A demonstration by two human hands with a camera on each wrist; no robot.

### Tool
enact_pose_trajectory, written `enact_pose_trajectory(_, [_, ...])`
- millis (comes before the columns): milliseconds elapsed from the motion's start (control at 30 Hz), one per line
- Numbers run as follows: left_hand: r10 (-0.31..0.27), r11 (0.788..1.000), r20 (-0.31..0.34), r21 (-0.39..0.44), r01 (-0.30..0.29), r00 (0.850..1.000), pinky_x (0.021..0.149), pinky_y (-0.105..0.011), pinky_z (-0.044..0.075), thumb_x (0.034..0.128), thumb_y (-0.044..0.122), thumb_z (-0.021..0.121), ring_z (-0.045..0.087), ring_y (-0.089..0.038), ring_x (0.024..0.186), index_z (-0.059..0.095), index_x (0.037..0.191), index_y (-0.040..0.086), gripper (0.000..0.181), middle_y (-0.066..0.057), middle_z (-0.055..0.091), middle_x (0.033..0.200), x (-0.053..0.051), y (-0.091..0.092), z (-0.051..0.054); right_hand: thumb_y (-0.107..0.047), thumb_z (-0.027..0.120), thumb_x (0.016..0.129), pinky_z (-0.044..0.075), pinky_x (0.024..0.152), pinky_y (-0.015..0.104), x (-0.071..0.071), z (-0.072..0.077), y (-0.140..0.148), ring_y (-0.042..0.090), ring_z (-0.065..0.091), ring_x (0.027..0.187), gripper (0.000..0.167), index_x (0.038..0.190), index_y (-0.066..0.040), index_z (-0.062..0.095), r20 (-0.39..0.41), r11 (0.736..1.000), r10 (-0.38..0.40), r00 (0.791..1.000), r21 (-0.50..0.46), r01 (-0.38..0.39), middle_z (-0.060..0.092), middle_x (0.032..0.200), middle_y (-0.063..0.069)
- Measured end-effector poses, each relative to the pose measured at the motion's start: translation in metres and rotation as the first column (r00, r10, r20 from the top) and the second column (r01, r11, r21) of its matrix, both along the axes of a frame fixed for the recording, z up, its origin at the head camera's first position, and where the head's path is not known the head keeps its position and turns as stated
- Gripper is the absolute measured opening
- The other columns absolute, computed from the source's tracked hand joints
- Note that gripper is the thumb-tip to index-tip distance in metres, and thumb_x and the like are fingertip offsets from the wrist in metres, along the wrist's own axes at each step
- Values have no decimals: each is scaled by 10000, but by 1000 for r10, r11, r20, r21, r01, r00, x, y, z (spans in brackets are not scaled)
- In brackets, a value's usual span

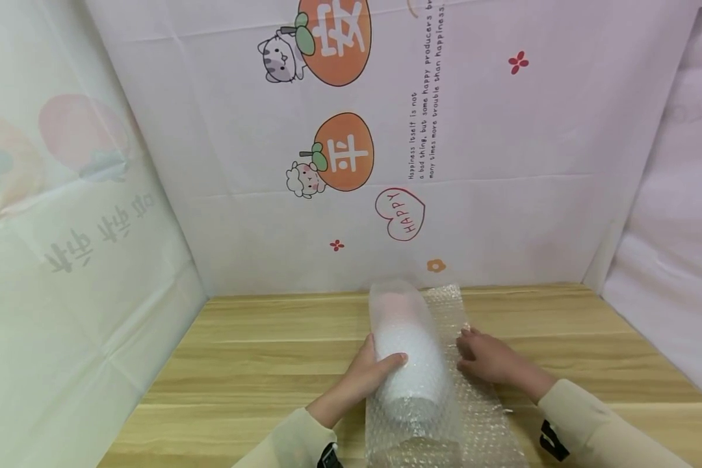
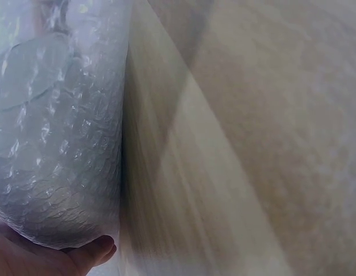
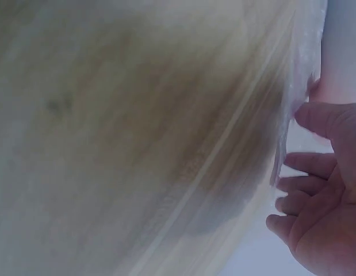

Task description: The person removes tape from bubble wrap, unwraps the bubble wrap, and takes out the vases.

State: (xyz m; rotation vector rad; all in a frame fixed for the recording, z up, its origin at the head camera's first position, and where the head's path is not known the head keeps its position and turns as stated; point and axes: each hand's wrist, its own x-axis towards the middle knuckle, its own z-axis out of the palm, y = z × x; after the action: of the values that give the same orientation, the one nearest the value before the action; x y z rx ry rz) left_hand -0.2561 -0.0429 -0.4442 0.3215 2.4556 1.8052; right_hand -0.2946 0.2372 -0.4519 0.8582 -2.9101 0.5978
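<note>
A white, rounded, bottle-like object (image 1: 412,377) with a pinkish far end lies on the table, rolled in clear bubble wrap (image 1: 482,422). Its exact kind is hidden by the wrap. My left hand (image 1: 365,374) grips the roll from the left, thumb across its top. In the left wrist view, fingers (image 2: 97,251) curve against the bubbled surface (image 2: 62,138). At the loose right part of the sheet, my right hand (image 1: 491,357) holds the edge. The right wrist view has this wrap edge (image 3: 283,135) between the thumb and fingers.
The wood-grain table (image 1: 257,364) carries the wrap, which runs toward the near edge. Behind it hangs a printed white cloth (image 1: 491,214), with more white cloth (image 1: 47,338) at the left and right sides.
</note>
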Motion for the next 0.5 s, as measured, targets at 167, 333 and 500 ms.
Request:
enact_pose_trajectory(167, [1,1000,1,5,-1,1000,971,-554,408,848,371,698,480,-377,1196,260,1483,-32,870,-238,469,1345,1,1,1,-217,705,888,298,1029,613,2,0,2,551,358,1267,508,1225,138,568,85,1000,-11,996,6,11,425,1335,399])
enact_pose_trajectory(333, [-2,1000,0,8,2,1000,951,-541,428,846,369,702,503,-360,1165,285,1468,-27,847,-217,496,1310,-1,1,-1,-287,715,885,336,1017,588,0,-2,5,536,404,1240,609,1252,165,536,108,1000,10,994,-3,-10,411,1338,411])
enact_pose_trajectory(500, [1,1000,0,-5,-1,1000,949,-548,425,849,370,698,495,-364,1173,278,1471,-32,851,-220,489,1319,-1,1,0,-390,746,841,350,1010,581,-3,-4,7,536,421,1226,744,1267,175,516,111,1000,29,993,-7,-28,405,1331,427])
